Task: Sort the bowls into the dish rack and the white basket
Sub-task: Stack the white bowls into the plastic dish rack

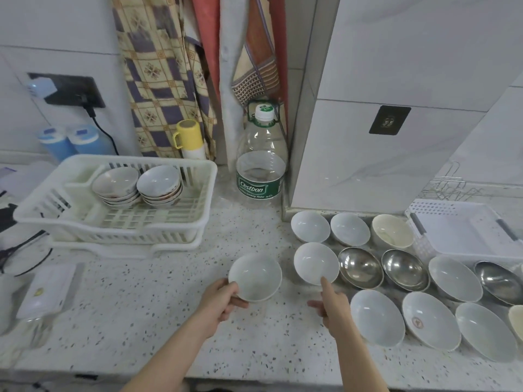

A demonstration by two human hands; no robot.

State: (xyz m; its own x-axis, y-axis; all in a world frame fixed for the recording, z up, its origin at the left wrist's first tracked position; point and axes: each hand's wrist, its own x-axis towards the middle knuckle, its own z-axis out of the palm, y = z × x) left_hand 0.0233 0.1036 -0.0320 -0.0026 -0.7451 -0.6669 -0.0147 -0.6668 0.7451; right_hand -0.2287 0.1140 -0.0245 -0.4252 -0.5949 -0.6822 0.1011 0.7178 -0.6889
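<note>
A: Head view, then. Where was the bowl relative to the hands?

B: The left hand (pixel 223 299) gripped a white porcelain bowl (pixel 255 277) by its near-left rim, thumb on the lip and fingers curled beneath, lifted a little over the speckled countertop (pixel 135 312). It sat between the dish rack (pixel 119 222) and the rows of loose bowls.

A: And the right one?

B: The right hand (pixel 332 306) was mostly spread, thumb out to the left, its index finger stretched forward and touching the near rim of a second white bowl (pixel 316 263). It gripped nothing.

A: What held what?

B: The white dish rack, at the left, held two stacks of patterned bowls (pixel 138 186) leaning side by side at its back. The white basket (pixel 464 230), at the far right, looked bare inside, though its right end ran out of frame.

A: The rest of the bowls?

B: Beside the basket stood two more white bowls and a cream bowl (pixel 392 230) along the wall. In front came three steel bowls (pixel 360 267), one white bowl among them, and then a nearer row of wide white ones. A large water bottle (pixel 261 165) stood in the corner behind.
</note>
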